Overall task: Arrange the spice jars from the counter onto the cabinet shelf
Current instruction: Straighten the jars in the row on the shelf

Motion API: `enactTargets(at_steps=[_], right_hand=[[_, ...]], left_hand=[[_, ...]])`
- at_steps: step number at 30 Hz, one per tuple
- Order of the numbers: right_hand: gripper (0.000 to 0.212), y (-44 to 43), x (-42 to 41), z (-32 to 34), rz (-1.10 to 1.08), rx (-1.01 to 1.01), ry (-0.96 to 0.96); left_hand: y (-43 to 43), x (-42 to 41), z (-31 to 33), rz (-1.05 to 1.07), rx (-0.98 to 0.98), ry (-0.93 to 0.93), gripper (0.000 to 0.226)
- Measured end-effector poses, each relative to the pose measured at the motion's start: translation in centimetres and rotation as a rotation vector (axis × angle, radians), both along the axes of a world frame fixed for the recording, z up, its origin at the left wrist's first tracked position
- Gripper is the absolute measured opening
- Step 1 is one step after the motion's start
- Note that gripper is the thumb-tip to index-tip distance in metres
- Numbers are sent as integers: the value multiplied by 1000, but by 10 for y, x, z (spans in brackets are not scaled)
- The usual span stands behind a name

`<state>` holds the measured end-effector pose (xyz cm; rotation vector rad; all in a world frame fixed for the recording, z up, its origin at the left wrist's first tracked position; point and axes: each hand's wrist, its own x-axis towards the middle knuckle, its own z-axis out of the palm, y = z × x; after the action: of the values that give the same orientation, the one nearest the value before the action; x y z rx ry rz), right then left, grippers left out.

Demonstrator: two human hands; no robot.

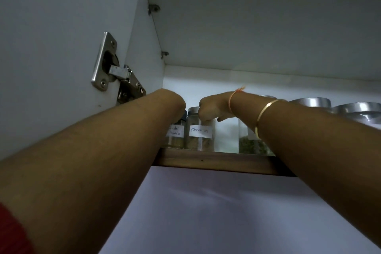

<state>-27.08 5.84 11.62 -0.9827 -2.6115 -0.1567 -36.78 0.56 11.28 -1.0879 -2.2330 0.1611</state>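
Head view, looking up into cabinet. Right hand [210,109] curled down over lid of cinnamon jar [201,137], which stands at front edge of shelf [216,161]. Powder jar [175,137] just beside it on left. Left hand [178,105] at that jar's top, fingers hidden behind wrist; grip cannot be told. Herb jar [249,144] stands apart, further right.
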Motion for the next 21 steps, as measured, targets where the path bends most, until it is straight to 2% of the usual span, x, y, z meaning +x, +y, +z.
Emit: enactTargets(at_steps=[3,5,7,9,11,13,21], right_hand=[[34,-9,3,-3,53,111,33],[34,-20,10,0,94,177,56],[34,-25,21,6,97,205,127],[30,-31,38,12,86,281,168],[31,-33,57,18,43,329,193],[37,-33,77,24,8,331,227],[34,-12,156,33,-78,285,270]], left_hand=[[5,-4,-10,-49,65,26,55],[6,-1,-11,-96,183,162,68],[4,5,-9,-149,265,282,67],[-3,14,-9,-217,330,333,54],[-11,26,-12,-301,403,297,39],[-16,41,-14,-369,456,217,33],[-16,114,-1,-592,413,-158,57]])
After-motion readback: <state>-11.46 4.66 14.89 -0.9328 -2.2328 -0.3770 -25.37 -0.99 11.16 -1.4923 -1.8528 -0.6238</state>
